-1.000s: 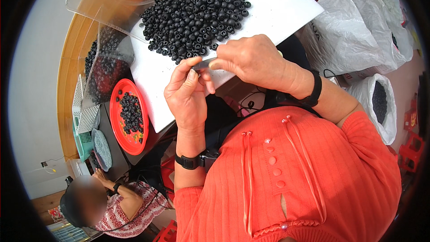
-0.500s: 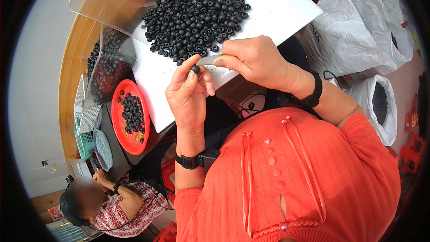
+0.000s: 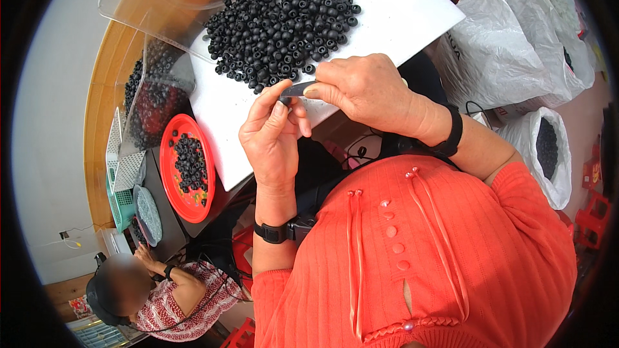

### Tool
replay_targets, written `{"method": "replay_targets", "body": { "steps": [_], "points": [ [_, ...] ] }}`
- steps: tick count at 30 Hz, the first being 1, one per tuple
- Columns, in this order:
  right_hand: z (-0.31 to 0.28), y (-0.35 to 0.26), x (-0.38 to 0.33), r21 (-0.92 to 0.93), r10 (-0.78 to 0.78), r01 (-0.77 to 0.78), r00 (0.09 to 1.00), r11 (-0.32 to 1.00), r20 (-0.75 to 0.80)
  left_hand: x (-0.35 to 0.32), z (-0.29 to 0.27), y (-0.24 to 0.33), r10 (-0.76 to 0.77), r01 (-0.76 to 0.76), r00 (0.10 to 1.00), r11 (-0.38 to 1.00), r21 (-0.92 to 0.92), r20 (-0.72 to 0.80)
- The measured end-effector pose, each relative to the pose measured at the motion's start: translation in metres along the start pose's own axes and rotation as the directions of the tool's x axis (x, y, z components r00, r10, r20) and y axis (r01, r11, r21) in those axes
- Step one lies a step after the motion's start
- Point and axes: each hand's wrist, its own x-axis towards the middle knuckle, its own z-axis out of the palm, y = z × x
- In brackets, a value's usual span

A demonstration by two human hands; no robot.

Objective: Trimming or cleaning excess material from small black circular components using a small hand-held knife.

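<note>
A big heap of small black ring-shaped beads [image 3: 284,16] lies on a white board [image 3: 400,13]. My right hand [image 3: 364,90] pinches a thin dark grey tool [image 3: 298,89] just below the heap. The tool's tip meets the fingertips of my left hand [image 3: 274,135], which pinch something small and dark, probably one bead, mostly hidden by the fingers. Both wrists wear black bands.
A clear plastic tray [image 3: 161,6] overlaps the board's far left corner. A red plate [image 3: 187,167] with black beads sits left of the board. White plastic bags [image 3: 509,45] stand at right, one open bag [image 3: 548,154] holding black beads. Another person [image 3: 148,290] sits at lower left.
My hands have stayed together below the heap. The left fingers shifted slightly, and the tool now points into their tips.
</note>
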Motion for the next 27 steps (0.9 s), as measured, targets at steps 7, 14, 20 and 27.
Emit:
{"method": "replay_targets", "body": {
  "steps": [7,14,20,27],
  "points": [
    [-0.003,0.001,0.0,-0.023,-0.046,0.047,0.998,0.999,0.044,0.0,-0.002,0.0,-0.031,0.031,0.999,0.999,-0.021,0.012],
    [0.004,-0.005,0.001,-0.024,-0.032,0.031,0.999,0.999,-0.041,-0.004,0.004,0.005,0.016,-0.014,0.999,1.0,0.027,-0.038],
    [-0.009,0.013,0.0,0.211,0.189,-0.181,0.982,0.961,-0.017,-0.02,-0.025,0.05,0.276,-0.134,0.941,0.834,0.535,-0.194],
    [-0.022,0.011,0.002,0.514,0.324,-0.349,0.936,0.784,0.14,-0.047,-0.09,0.131,0.607,0.046,0.78,-0.297,0.954,0.151]
  ]
}}
